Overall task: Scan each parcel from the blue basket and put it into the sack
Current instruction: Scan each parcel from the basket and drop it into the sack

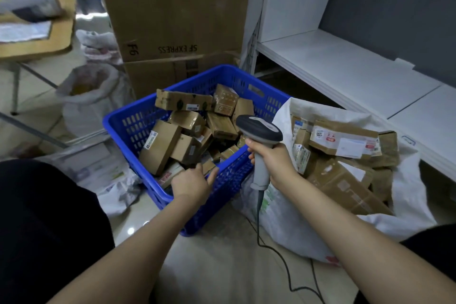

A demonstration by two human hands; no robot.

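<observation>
Left fingers (197, 170) at a parcel (209, 165) in the basket (128, 116), grip unclear; right fingers (251, 147) around scanner (261, 131).

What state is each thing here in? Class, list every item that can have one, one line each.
blue basket, part full
parcels, jumbled in the basket, taped shut
sack, mouth open, more parcels inside
scanner, upright, held over the basket's edge
right hand, grips the scanner's handle
left hand, reaching over the basket's near rim; grip unclear
second sack, upright, mouth open
</observation>
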